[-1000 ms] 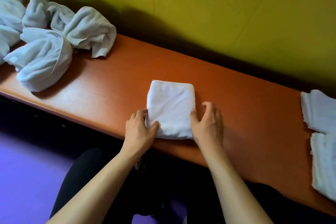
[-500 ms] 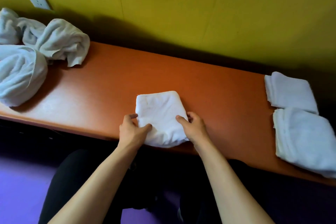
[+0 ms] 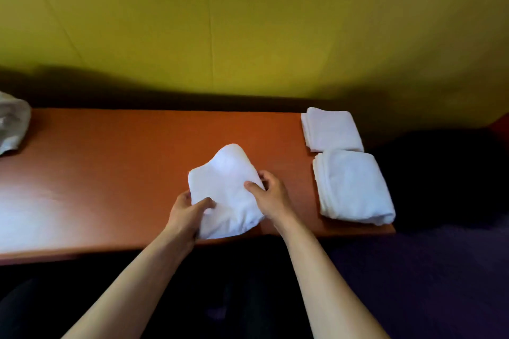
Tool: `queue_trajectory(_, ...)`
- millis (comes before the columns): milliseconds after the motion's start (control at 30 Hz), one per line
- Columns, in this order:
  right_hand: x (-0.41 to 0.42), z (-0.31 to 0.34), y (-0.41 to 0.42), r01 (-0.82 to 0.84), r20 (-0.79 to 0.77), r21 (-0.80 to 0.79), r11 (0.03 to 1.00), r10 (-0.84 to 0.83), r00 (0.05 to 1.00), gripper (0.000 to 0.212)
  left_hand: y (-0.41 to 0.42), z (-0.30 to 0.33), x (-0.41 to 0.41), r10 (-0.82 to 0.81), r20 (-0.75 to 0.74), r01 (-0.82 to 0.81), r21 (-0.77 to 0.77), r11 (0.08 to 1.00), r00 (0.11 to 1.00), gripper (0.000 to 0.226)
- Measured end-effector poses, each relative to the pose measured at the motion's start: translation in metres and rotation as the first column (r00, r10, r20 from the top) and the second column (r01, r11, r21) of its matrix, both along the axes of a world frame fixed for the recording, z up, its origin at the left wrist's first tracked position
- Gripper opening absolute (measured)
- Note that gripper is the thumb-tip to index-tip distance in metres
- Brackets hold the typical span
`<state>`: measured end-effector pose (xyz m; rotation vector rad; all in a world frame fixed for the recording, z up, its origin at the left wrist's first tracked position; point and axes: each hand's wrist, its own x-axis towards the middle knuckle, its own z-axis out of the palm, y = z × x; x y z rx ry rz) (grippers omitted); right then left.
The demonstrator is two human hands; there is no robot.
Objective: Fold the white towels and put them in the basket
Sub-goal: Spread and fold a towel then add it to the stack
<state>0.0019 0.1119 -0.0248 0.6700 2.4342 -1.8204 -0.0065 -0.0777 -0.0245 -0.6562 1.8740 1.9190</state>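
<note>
Both hands (image 3: 228, 201) clamp a folded white terry towel (image 3: 224, 190) above the orange desk (image 3: 110, 173) (basket unseen); next, probably stacking it.

The light is dim and warm, brightest on the yellow-green wall (image 3: 248, 22) at centre and fading to dark corners. A pale glare lies on the left of the orange tabletop (image 3: 115, 151). A deep shadow runs along the tabletop's back edge. Wide-angle distortion bends the edges, and the whole frame is softly blurred.
</note>
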Motion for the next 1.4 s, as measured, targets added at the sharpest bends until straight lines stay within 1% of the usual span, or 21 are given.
queue_trajectory(67, 0.003, 0.01, 0.021, 0.031, -0.019, -0.013, 0.999, -0.032, 0.999, 0.027, 0.019, 0.008, 0.0, -0.026, -0.078, 0.021, -0.061, 0.998, 0.997, 0.064)
queue_trajectory(233, 0.011, 0.029, 0.075, 0.085, -0.05, -0.025, 0.996, -0.086, 0.995, 0.014, 0.068, 0.029, -0.004, -0.163, -0.245, 0.161, -0.027, 0.987, 0.956, 0.064)
queue_trajectory(333, 0.015, 0.037, 0.107, 0.108, -0.059, -0.017, 0.994, -0.109, 0.992, 0.02, 0.102, 0.046, -0.008, -0.26, -0.327, 0.262, -0.04, 0.964, 0.908, 0.067)
queue_trajectory(467, 0.022, 0.042, 0.146, 0.203, -0.075, -0.03, 0.979, -0.205, 0.976, 0.022, 0.144, 0.058, -0.013, -0.359, -0.363, 0.367, -0.048, 0.929, 0.86, 0.088)
queue_trajectory(533, 0.029, 0.042, 0.165, 0.254, -0.095, -0.014, 0.967, -0.254, 0.963, 0.019, 0.164, 0.06, -0.014, -0.408, -0.388, 0.413, -0.073, 0.908, 0.827, 0.093)
queue_trajectory(633, 0.042, 0.038, 0.198, 0.335, -0.146, 0.041, 0.941, -0.326, 0.934, 0.018, 0.196, 0.059, -0.014, -0.489, -0.449, 0.486, -0.131, 0.864, 0.748, 0.086)
queue_trajectory(700, 0.053, 0.035, 0.22, 0.403, -0.176, 0.064, 0.913, -0.387, 0.905, 0.02, 0.218, 0.055, -0.011, -0.543, -0.465, 0.537, -0.161, 0.828, 0.699, 0.081)
queue_trajectory(800, 0.068, 0.03, 0.248, 0.489, -0.21, 0.125, 0.863, -0.458, 0.864, 0.024, 0.25, 0.048, -0.008, -0.628, -0.461, 0.602, -0.225, 0.766, 0.627, 0.085)
queue_trajectory(867, 0.075, 0.024, 0.261, 0.514, -0.193, 0.225, 0.828, -0.479, 0.856, 0.025, 0.266, 0.04, -0.005, -0.707, -0.422, 0.643, -0.309, 0.701, 0.568, 0.088)
queue_trajectory(900, 0.078, 0.02, 0.265, 0.507, -0.163, 0.29, 0.812, -0.48, 0.862, 0.03, 0.272, 0.035, -0.003, -0.757, -0.382, 0.646, -0.396, 0.652, 0.53, 0.092)
queue_trajectory(967, 0.084, 0.01, 0.266, 0.459, -0.088, 0.415, 0.786, -0.467, 0.88, 0.044, 0.276, 0.024, 0.004, -0.855, -0.258, 0.596, -0.626, 0.503, 0.45, 0.098)
queue_trajectory(1000, 0.087, 0.006, 0.265, 0.44, -0.096, 0.484, 0.757, -0.454, 0.886, 0.049, 0.275, 0.019, 0.008, -0.887, -0.211, 0.541, -0.727, 0.423, 0.41, 0.096)
queue_trajectory(1033, 0.091, 0.002, 0.262, 0.43, -0.152, 0.564, 0.705, -0.424, 0.893, 0.05, 0.273, 0.014, 0.012, -0.911, -0.192, 0.474, -0.804, 0.359, 0.364, 0.089)
queue_trajectory(1067, 0.093, -0.001, 0.259, 0.424, -0.227, 0.647, 0.634, -0.37, 0.901, 0.049, 0.27, 0.01, 0.014, -0.93, -0.194, 0.411, -0.855, 0.316, 0.313, 0.079)
queue_trajectory(1133, 0.095, -0.003, 0.253, 0.414, -0.329, 0.752, 0.513, -0.253, 0.91, 0.047, 0.265, 0.005, 0.016, -0.958, -0.181, 0.333, -0.909, 0.249, 0.222, 0.061)
queue_trajectory(1167, 0.094, -0.005, 0.252, 0.386, -0.326, 0.781, 0.491, -0.206, 0.922, 0.046, 0.263, 0.002, 0.016, -0.969, -0.149, 0.313, -0.927, 0.206, 0.196, 0.057)
queue_trajectory(1233, 0.095, -0.011, 0.245, 0.265, -0.215, 0.821, 0.506, -0.156, 0.964, 0.046, 0.261, -0.002, 0.017, -0.984, -0.053, 0.297, -0.949, 0.102, 0.168, 0.058)
queue_trajectory(1300, 0.097, -0.016, 0.239, 0.144, -0.068, 0.835, 0.531, -0.159, 0.985, 0.048, 0.259, -0.005, 0.018, -0.99, 0.024, 0.302, -0.953, 0.02, 0.14, 0.06)
queue_trajectory(1333, 0.098, -0.017, 0.238, 0.121, -0.04, 0.837, 0.534, -0.162, 0.986, 0.048, 0.258, -0.005, 0.018, -0.99, 0.044, 0.3, -0.954, -0.003, 0.131, 0.061)
queue_trajectory(1400, 0.098, -0.014, 0.238, 0.124, -0.047, 0.834, 0.537, -0.155, 0.987, 0.049, 0.256, -0.001, 0.02, -0.989, 0.053, 0.285, -0.958, -0.012, 0.135, 0.06)
